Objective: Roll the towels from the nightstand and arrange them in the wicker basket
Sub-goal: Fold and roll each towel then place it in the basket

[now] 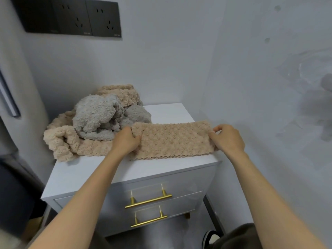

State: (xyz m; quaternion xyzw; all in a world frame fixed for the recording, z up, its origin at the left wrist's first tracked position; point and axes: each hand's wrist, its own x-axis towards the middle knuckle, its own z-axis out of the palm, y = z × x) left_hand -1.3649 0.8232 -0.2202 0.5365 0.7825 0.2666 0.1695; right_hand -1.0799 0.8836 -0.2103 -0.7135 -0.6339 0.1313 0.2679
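- The beige towel [172,139] is lying as a folded strip along the front edge of the nightstand [125,169], probably flattened ready for rolling.
- The left hand [125,141] is gripping its left end and the right hand [228,139] is pinching its right end, seemingly stretching it even.
- The towel heap [93,121] is sitting at the nightstand's back left.

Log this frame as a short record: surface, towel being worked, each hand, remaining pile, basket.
surface: white two-drawer nightstand
worked towel: beige textured towel folded into a long strip, flat, unrolled
left hand: grips strip's left end
right hand: pinches strip's right end
pile: crumpled grey fluffy towel on loose beige towels, back left
basket: not in view
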